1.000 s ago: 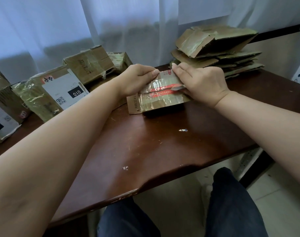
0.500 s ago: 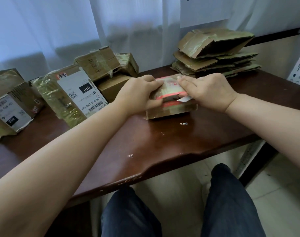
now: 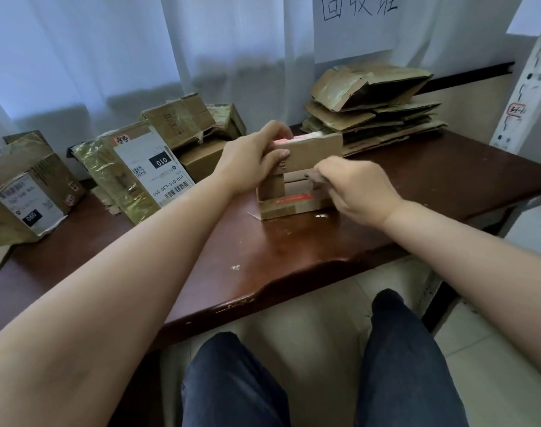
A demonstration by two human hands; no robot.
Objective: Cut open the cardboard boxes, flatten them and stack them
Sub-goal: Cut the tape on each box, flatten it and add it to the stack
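Observation:
A small brown cardboard box point(image 3: 306, 152) with red tape stands on its edge in the middle of the dark wooden table point(image 3: 294, 251), its open end flaps facing me. My left hand point(image 3: 250, 158) grips its top left corner, thumb on the near face. My right hand point(image 3: 352, 186) is at the box's right end flap with curled fingers; motion blur hides what they pinch. A stack of flattened boxes point(image 3: 374, 112) lies at the back right.
Several taped boxes stand along the left back: one with a 010 label point(image 3: 139, 171), one with a 080 label point(image 3: 29, 186), others point(image 3: 189, 124) behind. A white curtain and a paper sign point(image 3: 355, 23) hang behind. Scraps dot the table.
The small box was turned from lying flat to standing on edge with its open end toward me. My right hand dropped from the top to the right flap.

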